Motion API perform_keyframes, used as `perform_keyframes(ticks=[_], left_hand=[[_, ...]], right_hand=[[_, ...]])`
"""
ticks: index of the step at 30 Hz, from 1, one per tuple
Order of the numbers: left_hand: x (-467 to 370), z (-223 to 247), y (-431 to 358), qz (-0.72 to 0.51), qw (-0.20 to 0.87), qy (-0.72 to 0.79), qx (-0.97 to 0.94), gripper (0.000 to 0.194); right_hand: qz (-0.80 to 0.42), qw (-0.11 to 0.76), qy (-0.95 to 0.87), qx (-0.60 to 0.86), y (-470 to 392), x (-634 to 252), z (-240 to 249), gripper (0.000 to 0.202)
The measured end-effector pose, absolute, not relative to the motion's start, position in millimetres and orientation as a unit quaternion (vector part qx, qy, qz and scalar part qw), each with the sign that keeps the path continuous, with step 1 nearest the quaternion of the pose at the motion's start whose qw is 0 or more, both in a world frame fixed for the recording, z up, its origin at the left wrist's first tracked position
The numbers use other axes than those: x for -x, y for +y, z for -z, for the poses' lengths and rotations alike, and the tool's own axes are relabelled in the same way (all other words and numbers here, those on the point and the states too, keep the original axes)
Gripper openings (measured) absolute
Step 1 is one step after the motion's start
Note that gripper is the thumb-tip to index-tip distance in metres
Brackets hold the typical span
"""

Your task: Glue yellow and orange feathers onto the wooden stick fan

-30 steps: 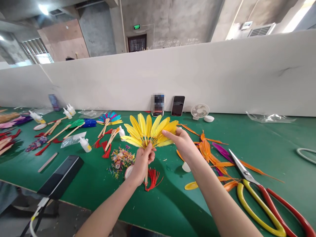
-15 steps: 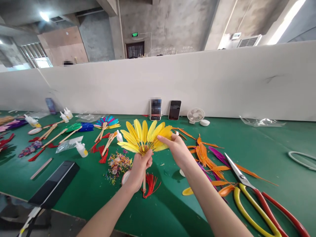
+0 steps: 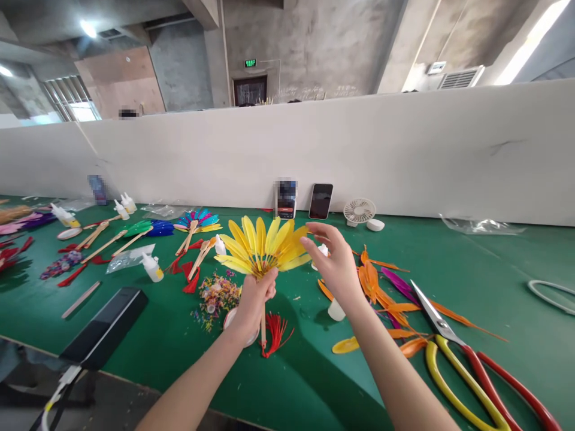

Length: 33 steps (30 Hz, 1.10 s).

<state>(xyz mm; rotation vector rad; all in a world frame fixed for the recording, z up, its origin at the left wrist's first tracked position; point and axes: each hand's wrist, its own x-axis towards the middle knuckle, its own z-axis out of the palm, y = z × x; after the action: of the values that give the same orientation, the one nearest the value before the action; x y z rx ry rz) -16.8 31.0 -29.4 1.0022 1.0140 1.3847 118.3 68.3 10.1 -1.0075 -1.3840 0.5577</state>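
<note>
My left hand (image 3: 255,300) is closed around the handle of a yellow feather fan (image 3: 260,244), which I hold upright above the table. A red tassel (image 3: 277,333) dangles from the foot of its stick. Just right of the feathers, my right hand (image 3: 333,258) is raised with thumb and fingers apart and nothing between them. Behind its thumb a white glue bottle (image 3: 320,256) partly shows. Below that hand stands a small whitish cup (image 3: 336,310). Loose orange feathers (image 3: 369,281) lie right of my right wrist, and a single yellow feather (image 3: 345,345) lies near my forearm.
Large scissors (image 3: 449,335) with red and yellow handles lie at right. A black power bank-like box (image 3: 105,326) sits at left. Small coloured bits (image 3: 218,298) are heaped mid-table. Finished-looking fans (image 3: 197,224), a glue bottle (image 3: 153,267), a phone (image 3: 320,201) and a small fan (image 3: 359,211) stand around.
My right hand has let go of the feathers at the fan's right edge and moved slightly right, its fingers spreading. My left hand keeps its hold on the fan.
</note>
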Motion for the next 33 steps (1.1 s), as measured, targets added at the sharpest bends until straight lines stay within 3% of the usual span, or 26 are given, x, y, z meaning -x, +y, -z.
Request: perform_keyframes(ticks=[6, 13, 16, 20, 23, 33], left_hand=[[15.0, 20.5, 26.8, -0.57, 0.537, 0.449, -0.43, 0.045], [13.7, 18.7, 25.6, -0.569, 0.533, 0.459, -0.426, 0.044], [13.0, 17.5, 25.5, -0.569, 0.534, 0.461, -0.424, 0.043], [12.8, 17.6, 26.0, -0.564, 0.531, 0.467, -0.427, 0.043], [13.1, 20.2, 27.2, -0.567, 0.526, 0.467, -0.428, 0.043], [15.9, 23.2, 27.8, -0.575, 0.533, 0.451, -0.427, 0.043]], right_hand=[[-0.151, 0.574, -0.656, 0.466, 69.8, -119.9, -21.7, 0.005], [-0.009, 0.583, -0.677, 0.449, 56.2, -110.1, -25.2, 0.011], [-0.066, 0.581, -0.677, 0.447, 53.5, -110.2, -28.4, 0.01], [-0.279, 0.559, -0.644, 0.443, 55.1, -111.8, -28.5, 0.009], [-0.369, 0.548, -0.621, 0.421, 57.0, -111.1, -25.0, 0.014], [-0.363, 0.523, -0.616, 0.465, 57.8, -106.3, -20.4, 0.018]])
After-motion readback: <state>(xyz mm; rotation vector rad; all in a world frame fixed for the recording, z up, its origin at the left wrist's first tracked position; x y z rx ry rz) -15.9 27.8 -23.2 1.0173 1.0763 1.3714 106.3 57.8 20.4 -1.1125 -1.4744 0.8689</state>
